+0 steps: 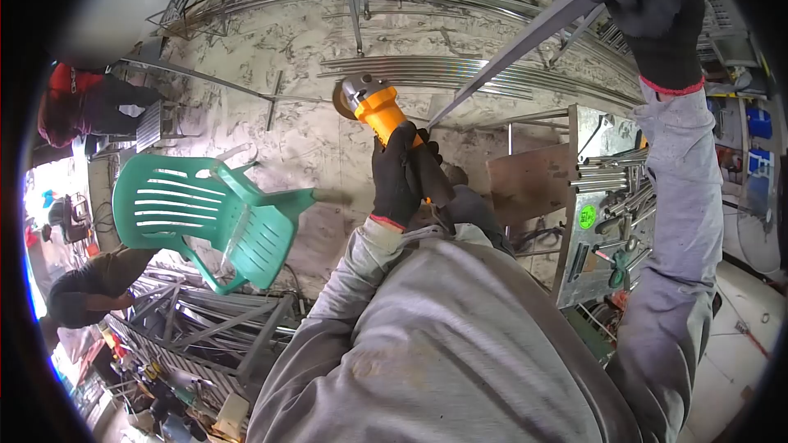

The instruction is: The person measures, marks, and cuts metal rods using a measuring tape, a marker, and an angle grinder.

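My left hand (397, 171), in a black glove with a red cuff, is wrapped round the body of an orange angle grinder (380, 111). The grinder's grey head and disc point up and to the left. High at the right, my right hand (644, 8), gloved the same way, is closed round the upper end of a long flat grey metal bar (525, 45). The bar slants down to the left, and its lower end is close to the grinder and my left hand.
A green plastic chair (209, 213) stands at the left. Metal tubes (427, 70) lie on the floor ahead. At the right is a work table (566, 275) with pipes and tools. Two other people (86, 102) are at the far left, near a metal rack (197, 336).
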{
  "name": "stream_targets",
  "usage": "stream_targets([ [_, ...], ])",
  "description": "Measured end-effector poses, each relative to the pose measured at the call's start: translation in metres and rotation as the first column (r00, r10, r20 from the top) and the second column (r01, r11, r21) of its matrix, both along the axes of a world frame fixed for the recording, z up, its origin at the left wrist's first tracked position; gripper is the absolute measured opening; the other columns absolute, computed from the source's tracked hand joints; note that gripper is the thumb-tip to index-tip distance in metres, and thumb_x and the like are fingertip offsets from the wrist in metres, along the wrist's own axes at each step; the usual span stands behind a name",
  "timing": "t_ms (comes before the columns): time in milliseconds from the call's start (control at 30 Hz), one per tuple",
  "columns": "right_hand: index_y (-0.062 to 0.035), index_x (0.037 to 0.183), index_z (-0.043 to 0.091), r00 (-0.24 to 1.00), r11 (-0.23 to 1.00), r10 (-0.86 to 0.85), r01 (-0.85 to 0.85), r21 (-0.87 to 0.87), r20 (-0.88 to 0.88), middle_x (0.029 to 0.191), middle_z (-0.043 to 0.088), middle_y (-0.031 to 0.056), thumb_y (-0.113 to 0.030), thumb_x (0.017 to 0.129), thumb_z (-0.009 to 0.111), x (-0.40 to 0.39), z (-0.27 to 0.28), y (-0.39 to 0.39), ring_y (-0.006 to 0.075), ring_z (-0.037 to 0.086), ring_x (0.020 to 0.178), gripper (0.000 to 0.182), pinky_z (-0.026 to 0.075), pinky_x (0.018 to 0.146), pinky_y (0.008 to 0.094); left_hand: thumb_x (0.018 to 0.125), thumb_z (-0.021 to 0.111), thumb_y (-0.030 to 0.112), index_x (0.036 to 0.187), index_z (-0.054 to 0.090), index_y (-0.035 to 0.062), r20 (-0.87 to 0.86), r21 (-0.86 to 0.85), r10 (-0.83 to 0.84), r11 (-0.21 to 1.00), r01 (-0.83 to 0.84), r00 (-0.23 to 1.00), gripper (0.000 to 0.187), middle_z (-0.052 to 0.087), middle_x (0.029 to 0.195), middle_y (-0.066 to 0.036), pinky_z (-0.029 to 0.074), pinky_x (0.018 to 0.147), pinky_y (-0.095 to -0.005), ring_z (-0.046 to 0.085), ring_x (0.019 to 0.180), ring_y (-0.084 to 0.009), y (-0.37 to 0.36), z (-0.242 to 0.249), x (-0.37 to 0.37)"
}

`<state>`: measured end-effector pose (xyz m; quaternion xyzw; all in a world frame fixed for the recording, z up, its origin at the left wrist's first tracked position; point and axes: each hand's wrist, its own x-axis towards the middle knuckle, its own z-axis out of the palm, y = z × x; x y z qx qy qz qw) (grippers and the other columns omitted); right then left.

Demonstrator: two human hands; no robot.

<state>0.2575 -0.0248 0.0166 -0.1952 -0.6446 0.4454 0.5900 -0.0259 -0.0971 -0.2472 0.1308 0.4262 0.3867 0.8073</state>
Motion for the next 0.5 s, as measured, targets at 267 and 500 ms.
stream_targets([
  [267,-0.0026,0.157,0.049,0.815,0.908,-0.272,0.393,-0.143,0.511,0.125,0.072,0.0091,-0.051,0.101,0.074,0.034,-0.026,-0.028,0.0177,0.069,0.115,0.078,0.058,0.102,0.0340,0.108,0.059,0.028,0.124,0.056,0.0075,-0.139,0.091,0.031,0.996,-0.019,0.990,0.026,0.072,0.107,-0.012,0.066,0.078,-0.0456,0.075,0.090,-0.0288,-0.040,0.014,0.018],
  [500,-0.0071,0.130,0.065,0.729,0.595,-0.679,0.471,-0.651,-0.092,0.117,0.072,0.0109,-0.046,0.110,0.059,0.012,-0.263,-0.117,0.0244,0.072,0.103,0.044,0.058,0.090,0.0424,0.101,0.066,0.013,0.123,0.057,0.0053,-0.619,0.202,0.055,0.975,0.091,0.784,0.025,0.068,0.101,-0.011,0.064,0.071,-0.0389,0.073,0.080,-0.0246,-0.063,0.021,0.019],
])
